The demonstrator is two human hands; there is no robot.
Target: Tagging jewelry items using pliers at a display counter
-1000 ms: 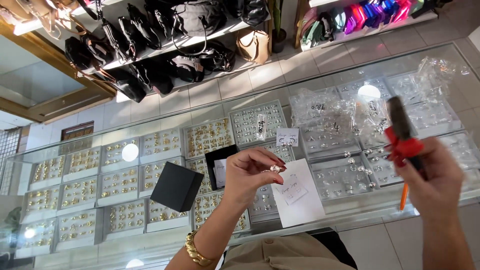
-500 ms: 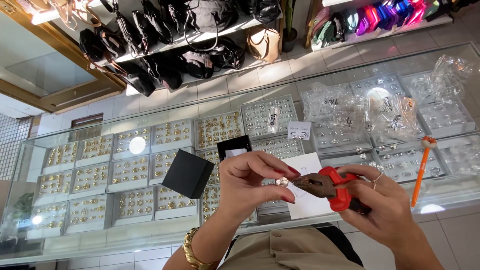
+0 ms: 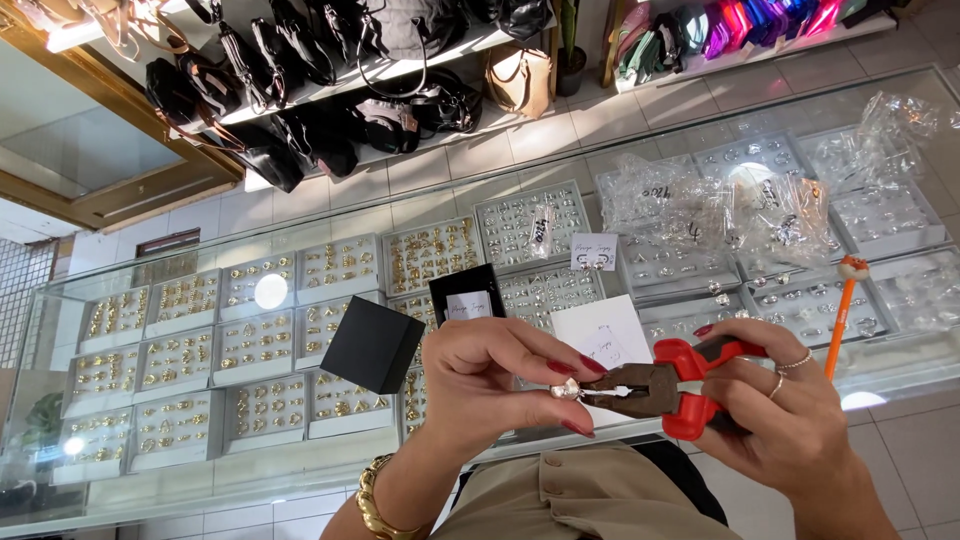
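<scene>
Pinching a small silver ring (image 3: 566, 390) between thumb and fingertips of the left hand (image 3: 500, 385), fingers curled nearly closed around it, at about six o'clock in the view. Meeting that ring from three o'clock with the dark nose of red-handled pliers (image 3: 665, 385), tips touching it. Gripping the pliers' handles in the right hand (image 3: 790, 420), fingers wrapped tight around them. Wearing a gold bracelet (image 3: 372, 500) on the left wrist, at seven o'clock.

Lying just beyond the hands on the glass counter (image 3: 300, 470): a white paper slip (image 3: 600, 335) at twelve o'clock from the ring, a black box (image 3: 372, 345) at ten o'clock, its open black lid (image 3: 466, 295) just beside. Standing at two o'clock, an orange pen (image 3: 840, 315) with a round topper. Sitting under the glass, trays of gold rings (image 3: 250, 340) toward nine o'clock and trays of silver rings (image 3: 800, 300) toward two o'clock, clear plastic bags (image 3: 720, 205) lying over some. Hanging farthest off, at twelve o'clock, dark handbags (image 3: 330, 90) on a shelf.
</scene>
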